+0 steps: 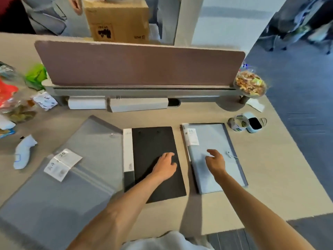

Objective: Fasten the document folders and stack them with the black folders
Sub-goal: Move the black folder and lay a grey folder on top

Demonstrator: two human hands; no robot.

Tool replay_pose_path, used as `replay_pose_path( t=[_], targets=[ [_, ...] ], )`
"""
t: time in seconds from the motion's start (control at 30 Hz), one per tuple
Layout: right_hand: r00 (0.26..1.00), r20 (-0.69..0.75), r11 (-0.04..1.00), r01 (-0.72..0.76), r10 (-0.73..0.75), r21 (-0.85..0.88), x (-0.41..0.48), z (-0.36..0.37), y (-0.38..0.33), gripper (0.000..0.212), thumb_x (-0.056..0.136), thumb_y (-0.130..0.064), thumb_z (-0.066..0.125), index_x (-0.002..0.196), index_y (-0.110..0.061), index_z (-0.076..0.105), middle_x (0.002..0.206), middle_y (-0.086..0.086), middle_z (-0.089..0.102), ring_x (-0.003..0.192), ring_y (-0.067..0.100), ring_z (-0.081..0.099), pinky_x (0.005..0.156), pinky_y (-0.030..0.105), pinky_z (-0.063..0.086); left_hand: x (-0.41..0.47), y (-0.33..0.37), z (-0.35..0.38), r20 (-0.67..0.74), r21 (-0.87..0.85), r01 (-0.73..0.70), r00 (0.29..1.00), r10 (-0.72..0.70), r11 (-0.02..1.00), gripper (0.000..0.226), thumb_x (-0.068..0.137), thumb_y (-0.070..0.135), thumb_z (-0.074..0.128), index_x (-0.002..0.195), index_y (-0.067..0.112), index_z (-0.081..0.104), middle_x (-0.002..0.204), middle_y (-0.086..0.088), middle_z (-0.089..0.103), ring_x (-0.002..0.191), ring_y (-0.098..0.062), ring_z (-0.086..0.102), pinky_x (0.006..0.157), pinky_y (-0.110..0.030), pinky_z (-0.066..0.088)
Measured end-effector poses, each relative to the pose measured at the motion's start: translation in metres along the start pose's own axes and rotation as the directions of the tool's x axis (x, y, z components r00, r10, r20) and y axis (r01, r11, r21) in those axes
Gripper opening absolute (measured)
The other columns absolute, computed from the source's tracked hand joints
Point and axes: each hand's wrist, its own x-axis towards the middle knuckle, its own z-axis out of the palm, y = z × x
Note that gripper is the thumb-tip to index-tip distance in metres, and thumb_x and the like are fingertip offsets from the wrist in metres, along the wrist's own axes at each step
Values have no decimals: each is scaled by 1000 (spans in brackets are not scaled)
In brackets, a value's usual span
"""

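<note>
Where both hands (166, 166) rest, folders (216, 156) lie partly hidden.

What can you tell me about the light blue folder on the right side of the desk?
The light blue folder lies flat and closed on the desk, right of the black folder, with its long side running away from the person. It looks like translucent plastic, with a white label marked 20 near its far left corner and a small clasp at its right edge. The right hand hovers over or rests on its middle.

The black folder (155, 159) is looking matt and faintly grainy, the light-blue folder (214, 156) and grey folder (86, 159) are showing smooth translucent plastic with paper labels, and the desk (270, 168) is showing pale wood-look laminate.
</note>
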Motion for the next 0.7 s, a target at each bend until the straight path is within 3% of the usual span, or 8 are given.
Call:
replay_pose_path(
  t=[0.13, 0.3, 0.5, 0.57, 0.7],
  targets=[
    [999, -15, 999, -36, 36, 19, 27, -37, 17, 40, 90, -4, 47, 129, -9, 54, 136, 14, 54, 122, 31, 51, 99, 40, 45, 12, 31, 20, 72, -47, 48, 996, -45, 998, 54, 96, 24, 44, 148, 17, 29, 155, -5, 30, 139, -24, 35, 113, -38, 33],
    [998, 6, 998, -59, 59, 24, 63, -72, 34, 40, 89, -4, 47, 128, -7, 56, 130, 15, 57, 104, 29, 56, 80, 31, 44, 23, 65, 34, 88, -173, 151, 987, -138, 973, 55, 99, 24, 44, 149, 13, 25, 151, -9, 37, 135, -26, 40, 101, -32, 37],
    [997, 2, 992, -80, 80, -101, 110, -101, 60, 38, 85, -11, 52, 122, -9, 61, 122, 19, 63, 110, 40, 58, 96, 46, 48, 40, 83, 57, 120, -384, 264, 964, -236, 885, 60, 92, 24, 52, 145, 15, 25, 141, -7, 46, 122, -22, 51, 99, -32, 43],
    [996, 40, 991, -69, 74, -114, 120, -105, 67, 35, 85, -12, 53, 119, -8, 62, 117, 20, 64, 105, 40, 59, 91, 45, 50, 45, 85, 65, 102, -419, 286, 958, -268, 862, 61, 89, 26, 55, 143, 16, 27, 138, -5, 47, 120, -22, 52, 100, -34, 45],
    [995, 95, 995, -24, 33, -95, 126, -108, 67, 12, 81, -6, 53, 87, -8, 62, 88, 14, 66, 80, 34, 56, 67, 35, 45, 54, 95, 71, 45, -511, 300, 945, -323, 806, 72, 83, 31, 63, 143, 21, 26, 137, -5, 48, 119, -23, 54, 102, -42, 47]
  ],
)
